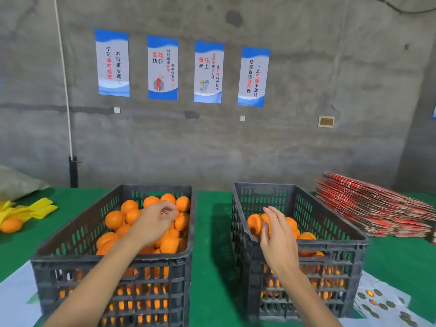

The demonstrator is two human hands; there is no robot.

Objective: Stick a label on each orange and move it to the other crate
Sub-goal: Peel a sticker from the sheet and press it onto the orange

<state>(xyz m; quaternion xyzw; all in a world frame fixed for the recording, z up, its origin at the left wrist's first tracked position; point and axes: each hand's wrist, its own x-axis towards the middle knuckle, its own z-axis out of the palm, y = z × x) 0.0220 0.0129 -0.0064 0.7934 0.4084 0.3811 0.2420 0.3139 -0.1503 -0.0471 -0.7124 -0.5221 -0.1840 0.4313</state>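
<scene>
Orange sits at the right hand's fingertips, over the near-left corner of the right crate, just inside its left rim. Right hand's fingers are straight and spread, thumb beside the fruit; can't tell if it's touching or already let go. More oranges lie behind and under that hand, pile low, so plenty of wall shows above them.

Left hand hovers over the left crate, fingers curled in, thumb and forefinger pinching something small and yellowish, likely a label, too small to confirm. Oranges under it are heaped near rim height, fullest toward the far right corner.

Between the hands: strip of bare green table separating the two crates, crates not touching.

Right of the right hand: sticker sheet on the table at the crate's near corner; stack of flat red cartons further out.

Left of the left hand: open green surface, then yellow gloves with a lone orange beside them, and a grey sack at the far edge.
</scene>
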